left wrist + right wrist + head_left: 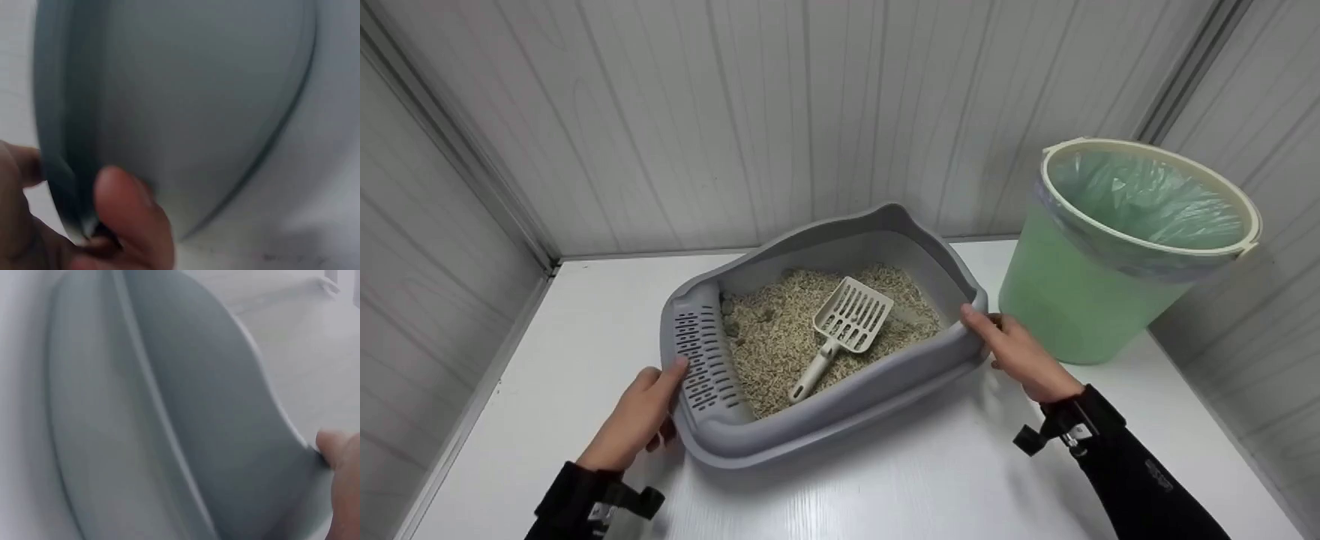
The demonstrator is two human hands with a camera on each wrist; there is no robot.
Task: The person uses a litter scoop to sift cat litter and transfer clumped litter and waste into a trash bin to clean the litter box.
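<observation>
White panelled walls enclose a white table (pixel 547 360). At its middle sits the grey plastic litter tray (pixel 840 409), gripped at both ends: left hand (pixel 639 415) and right hand (pixel 1020 352) seem curled over the rim. Keep it level, so the cream slotted scoop (pixel 846 326) stays inside.

Between the left hand (pixel 639 417) and the right hand (pixel 1017 351) sits a grey litter tray (pixel 840 409) of moulded plastic — smooth, with a soft satin sheen along its rim. The litter (pixel 769 345) inside looks coarse and grainy, matt beige pellets. On it lies a scoop (pixel 844 330) of cream plastic, smooth and dull. Just beyond the right hand stands a bin (pixel 1072 300) of pale green plastic, lined with a thin, crinkled, translucent film bag (pixel 1147 199). Under both hands the tabletop (pixel 960 480) is white and smooth — faintly glossy. The walls (pixel 697 112) are white panels, matt, with shallow grooves.
</observation>
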